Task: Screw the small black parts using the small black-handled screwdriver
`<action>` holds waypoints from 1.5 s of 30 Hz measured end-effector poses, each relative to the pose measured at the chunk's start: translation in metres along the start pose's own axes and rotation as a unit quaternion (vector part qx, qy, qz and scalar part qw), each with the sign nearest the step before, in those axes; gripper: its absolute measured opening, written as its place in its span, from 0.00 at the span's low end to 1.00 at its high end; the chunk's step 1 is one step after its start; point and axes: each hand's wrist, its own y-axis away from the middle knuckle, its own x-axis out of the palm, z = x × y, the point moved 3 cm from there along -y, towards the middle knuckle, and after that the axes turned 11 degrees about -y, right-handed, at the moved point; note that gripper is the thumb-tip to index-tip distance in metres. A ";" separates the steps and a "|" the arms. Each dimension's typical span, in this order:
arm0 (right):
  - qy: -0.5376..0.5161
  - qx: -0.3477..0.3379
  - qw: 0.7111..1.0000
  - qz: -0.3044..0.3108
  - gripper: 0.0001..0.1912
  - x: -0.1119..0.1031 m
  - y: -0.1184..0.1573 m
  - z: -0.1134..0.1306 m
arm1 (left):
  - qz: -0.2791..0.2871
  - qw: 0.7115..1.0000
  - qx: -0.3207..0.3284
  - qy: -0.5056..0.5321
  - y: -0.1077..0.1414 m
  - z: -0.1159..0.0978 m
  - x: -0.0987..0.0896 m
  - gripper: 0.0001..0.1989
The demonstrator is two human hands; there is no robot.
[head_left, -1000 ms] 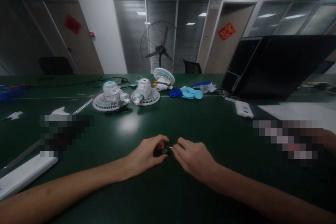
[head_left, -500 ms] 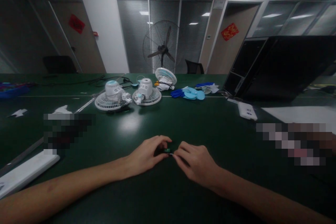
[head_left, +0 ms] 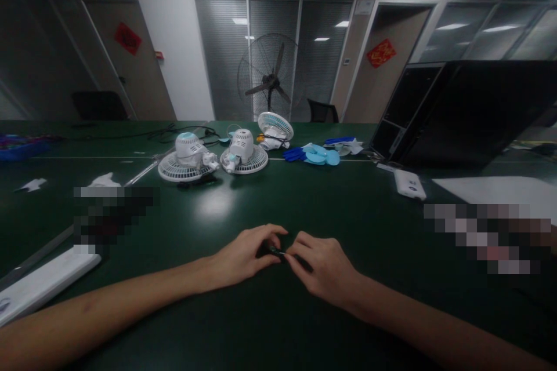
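In the middle of the green table (head_left: 243, 324), my left hand (head_left: 250, 252) curls its thumb and fingers around a small dark green piece (head_left: 274, 250) that looks like a little circuit board. Part of it is hidden by the fingers. Facing it, my right hand (head_left: 322, 264) is closed in a pinch on a thin, light-coloured strip or wire end (head_left: 282, 253), which reaches to the green piece. Whether the two are joined is too small to tell.
Beyond my hands stand white fan heads (head_left: 185, 165) and blue fan blades (head_left: 322, 155). To the right are a white case (head_left: 409, 184), a white sheet (head_left: 491, 188) and a large black box (head_left: 470, 116). A long white panel (head_left: 52, 284) lies left, beside my forearm.
The green piece has tilted between my fingers, so its green face shows less and it looks darker. Both hands have stayed nearly in place.
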 end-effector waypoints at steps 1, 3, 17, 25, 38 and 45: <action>0.000 0.000 1.000 0.001 0.06 0.001 -0.002 0.001 | 0.003 1.000 0.002 0.005 0.000 0.000 0.000 0.27; -0.007 0.004 1.000 0.001 0.06 0.002 -0.005 0.004 | 0.008 1.000 0.006 0.013 0.000 -0.002 0.000 0.27; -0.055 0.025 0.998 -0.027 0.04 -0.022 0.008 -0.025 | 0.009 0.986 0.084 -0.144 0.019 -0.005 -0.010 0.20; -0.072 0.056 0.994 -0.068 0.05 -0.037 0.017 -0.062 | -0.080 0.972 -0.015 -0.222 0.020 0.087 -0.077 0.18; -0.072 0.077 0.992 -0.066 0.05 -0.033 0.016 -0.070 | -0.208 0.943 -0.151 -0.212 0.024 0.147 -0.123 0.28; -0.066 0.084 0.992 -0.065 0.05 -0.034 0.015 -0.067 | -0.076 0.922 -0.256 -0.281 0.035 0.157 -0.150 0.30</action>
